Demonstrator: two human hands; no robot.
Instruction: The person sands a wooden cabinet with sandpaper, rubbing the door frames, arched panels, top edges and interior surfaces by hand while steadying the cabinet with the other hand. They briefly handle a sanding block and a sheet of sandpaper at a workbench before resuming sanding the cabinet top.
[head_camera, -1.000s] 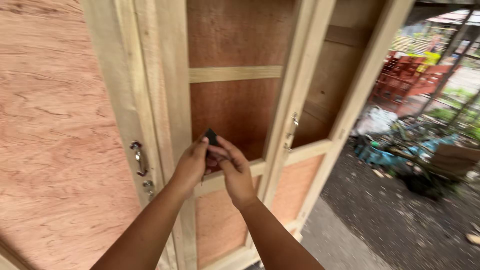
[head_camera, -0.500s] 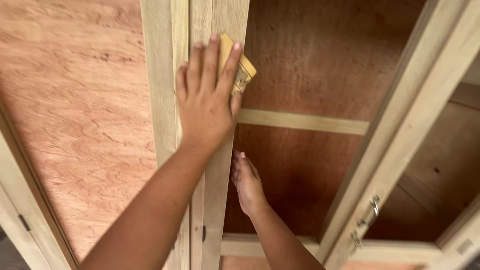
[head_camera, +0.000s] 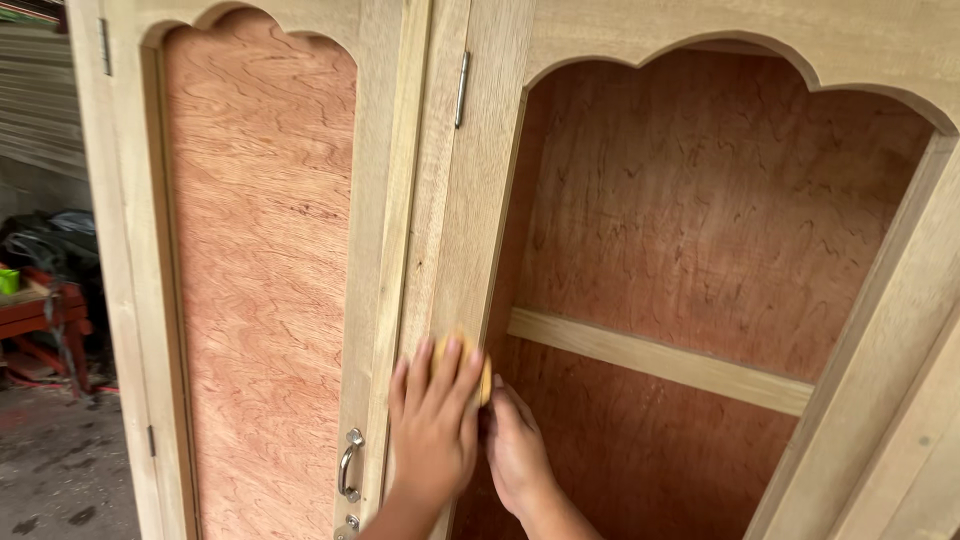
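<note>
Nearest the camera, the left hand lies flat with its fingers spread against the pale wooden upright of a wardrobe, pressing a small yellow-tan sanding block onto the wood; only the block's edge shows past the fingertips. The right hand sits just beside it, at the inner edge of the same upright, its fingers curled toward the block. Whether it grips the block cannot be told, since the left hand covers the meeting point.

Just left of the hands, a metal pull handle is fixed low on the closed door, whose reddish plywood panel has an arched top. A slim metal hinge sits high on the upright. Behind the hands, the open compartment shows a reddish plywood back panel crossed by a pale horizontal rail, under a scalloped arch.

Farther off at the left edge, a red bench stands on a dark, stained concrete floor, with a small green object on it and dark bundles behind.
</note>
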